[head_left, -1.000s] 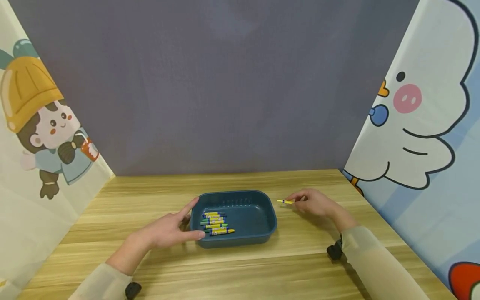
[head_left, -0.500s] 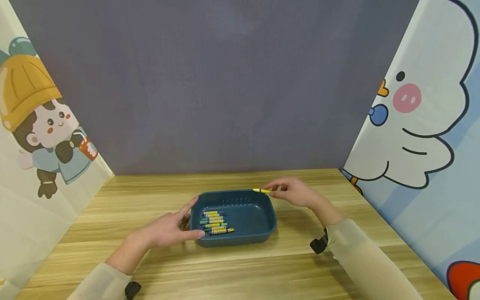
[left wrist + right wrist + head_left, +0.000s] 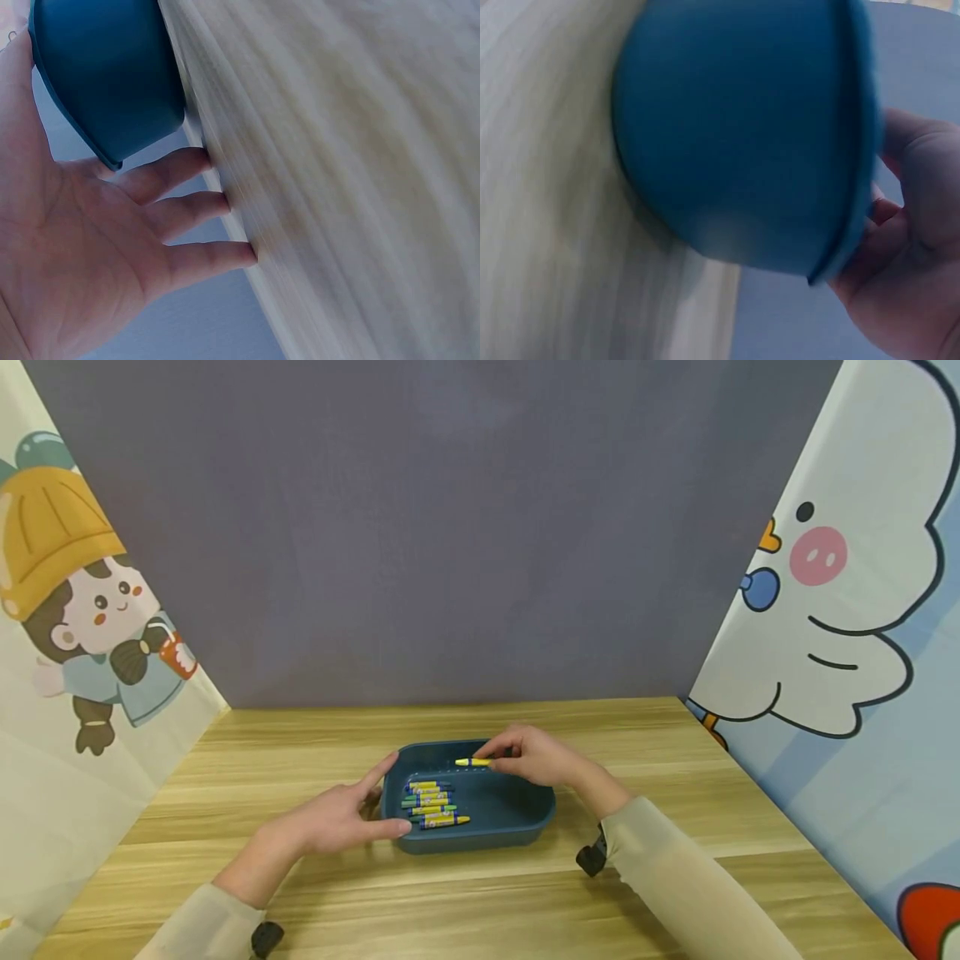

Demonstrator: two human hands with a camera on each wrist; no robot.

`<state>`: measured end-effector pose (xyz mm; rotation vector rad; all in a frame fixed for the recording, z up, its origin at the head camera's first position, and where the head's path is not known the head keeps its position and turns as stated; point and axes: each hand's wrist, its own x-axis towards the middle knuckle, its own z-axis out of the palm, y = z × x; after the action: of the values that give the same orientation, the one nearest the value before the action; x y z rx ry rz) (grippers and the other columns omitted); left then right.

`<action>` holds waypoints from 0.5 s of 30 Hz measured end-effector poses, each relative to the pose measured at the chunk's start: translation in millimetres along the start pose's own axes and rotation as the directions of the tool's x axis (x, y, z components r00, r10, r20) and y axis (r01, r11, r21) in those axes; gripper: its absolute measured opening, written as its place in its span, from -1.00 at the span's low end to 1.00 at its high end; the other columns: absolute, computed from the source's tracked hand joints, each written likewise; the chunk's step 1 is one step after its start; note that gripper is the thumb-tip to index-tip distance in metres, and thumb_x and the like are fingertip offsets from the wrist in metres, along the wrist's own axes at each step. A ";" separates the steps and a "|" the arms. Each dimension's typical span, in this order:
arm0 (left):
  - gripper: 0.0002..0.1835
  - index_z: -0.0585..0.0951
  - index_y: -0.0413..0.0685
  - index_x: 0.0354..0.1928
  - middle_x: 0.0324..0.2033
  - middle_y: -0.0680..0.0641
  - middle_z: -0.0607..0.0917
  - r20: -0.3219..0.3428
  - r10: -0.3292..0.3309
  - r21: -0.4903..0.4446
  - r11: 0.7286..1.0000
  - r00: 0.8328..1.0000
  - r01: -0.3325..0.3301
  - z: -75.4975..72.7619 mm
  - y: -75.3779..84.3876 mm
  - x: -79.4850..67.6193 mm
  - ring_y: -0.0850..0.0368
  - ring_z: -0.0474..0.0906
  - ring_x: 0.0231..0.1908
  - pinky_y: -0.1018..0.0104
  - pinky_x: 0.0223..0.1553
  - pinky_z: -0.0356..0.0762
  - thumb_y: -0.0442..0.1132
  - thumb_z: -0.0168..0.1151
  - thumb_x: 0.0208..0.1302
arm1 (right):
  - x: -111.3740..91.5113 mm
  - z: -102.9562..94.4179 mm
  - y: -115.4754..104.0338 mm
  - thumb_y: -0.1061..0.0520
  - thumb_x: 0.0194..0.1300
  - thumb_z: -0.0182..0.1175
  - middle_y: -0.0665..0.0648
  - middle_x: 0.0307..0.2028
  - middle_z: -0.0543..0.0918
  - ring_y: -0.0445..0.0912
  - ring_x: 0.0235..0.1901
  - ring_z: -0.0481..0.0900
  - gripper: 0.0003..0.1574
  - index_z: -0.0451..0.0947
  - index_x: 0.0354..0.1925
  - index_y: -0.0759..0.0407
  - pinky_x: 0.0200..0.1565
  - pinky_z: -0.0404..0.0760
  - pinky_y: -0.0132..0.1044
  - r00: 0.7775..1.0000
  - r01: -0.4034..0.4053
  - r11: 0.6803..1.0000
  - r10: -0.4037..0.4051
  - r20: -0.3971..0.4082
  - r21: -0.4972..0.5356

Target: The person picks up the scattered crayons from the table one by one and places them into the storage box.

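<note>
A dark blue tray (image 3: 487,841) stands on the table with several yellow-wrapped crayons (image 3: 431,804) lying side by side in its left part. My left hand (image 3: 330,820) is spread at the tray's left end, thumb and index finger touching its rim. In the left wrist view, the other fingertips of that left hand (image 3: 97,240) rest on the tabletop. My right hand (image 3: 536,757) reaches over the tray's far right side and pinches a yellow crayon (image 3: 472,762), held roughly level above the tray floor. The tray wall (image 3: 735,135) hides this crayon in the right wrist view.
The wood-grain table (image 3: 450,910) extends around the tray. A grey panel (image 3: 450,527) rises behind it. Cartoon-printed panels stand at the left (image 3: 112,610) and right (image 3: 847,610). Both wrists carry small black devices.
My right hand has moved left with the yellow crayon, from the table right of the tray, over its far right rim, to above its inside. The left hand has stayed in place.
</note>
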<state>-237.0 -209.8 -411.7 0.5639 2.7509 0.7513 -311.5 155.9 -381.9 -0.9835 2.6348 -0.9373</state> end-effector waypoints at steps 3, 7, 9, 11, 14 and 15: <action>0.23 -0.14 0.37 0.82 0.41 -0.33 0.65 0.005 -0.007 -0.004 1.000 1.000 0.007 0.0 0.1 0.4 -0.40 0.56 0.43 -0.38 0.44 0.45 0.51 0.34 0.35 | 5.1 8.0 -0.9 0.09 0.63 0.30 0.06 0.07 0.69 -0.17 -0.32 0.50 -0.68 0.81 0.23 -0.13 -0.23 0.54 -0.27 1.000 0.020 0.999 -0.020 0.006 -0.038; 0.23 -0.14 0.38 0.82 0.41 -0.31 0.66 0.004 -0.009 -0.001 1.000 1.000 0.009 0.2 -0.3 0.9 -0.39 0.55 0.43 -0.38 0.44 0.46 0.51 0.34 0.35 | 10.2 16.5 -1.2 0.09 0.63 0.31 0.05 0.06 0.70 -0.17 -0.25 0.50 -0.69 0.82 0.20 -0.13 -0.19 0.55 -0.26 0.999 0.030 0.996 -0.029 0.018 -0.080; 0.23 -0.14 0.39 0.82 0.41 -0.31 0.66 0.004 -0.009 -0.002 1.000 1.000 0.009 0.2 -0.4 0.8 -0.40 0.55 0.44 -0.38 0.44 0.46 0.51 0.34 0.35 | 12.4 20.0 -1.1 0.08 0.63 0.31 0.03 0.05 0.70 -0.18 -0.24 0.49 -0.70 0.82 0.20 -0.16 -0.18 0.54 -0.26 1.000 0.023 0.994 -0.021 0.019 -0.109; 0.23 -0.15 0.39 0.82 0.42 -0.32 0.65 0.006 -0.010 -0.005 1.000 1.000 0.010 0.0 -0.2 0.5 -0.41 0.54 0.45 -0.39 0.44 0.45 0.51 0.34 0.35 | 13.7 22.9 -1.1 0.09 0.62 0.31 0.02 0.04 0.70 -0.19 -0.24 0.50 -0.70 0.82 0.19 -0.16 -0.16 0.54 -0.25 1.000 0.017 0.990 -0.014 0.022 -0.138; 0.23 -0.15 0.39 0.82 0.42 -0.34 0.64 0.011 -0.014 -0.010 1.000 1.000 0.014 -0.6 0.7 0.0 -0.42 0.53 0.45 -0.40 0.45 0.44 0.51 0.34 0.35 | 15.1 26.3 -1.3 0.10 0.62 0.30 0.01 0.05 0.70 -0.20 -0.20 0.51 -0.70 0.82 0.20 -0.15 -0.12 0.55 -0.23 0.999 0.015 0.981 -0.009 0.031 -0.196; 0.23 -0.16 0.39 0.82 0.42 -0.34 0.64 0.012 -0.014 -0.010 1.000 1.000 0.015 -0.7 1.0 -0.1 -0.42 0.53 0.45 -0.40 0.45 0.44 0.51 0.34 0.35 | 15.5 27.2 -1.3 0.10 0.63 0.30 0.01 0.04 0.70 -0.20 -0.19 0.52 -0.69 0.81 0.20 -0.14 -0.10 0.56 -0.22 0.999 0.015 0.976 -0.008 0.034 -0.215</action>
<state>-236.8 -209.4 -410.5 0.5441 2.7353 0.7558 -312.7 131.7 -401.7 -1.0513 2.7483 -0.6405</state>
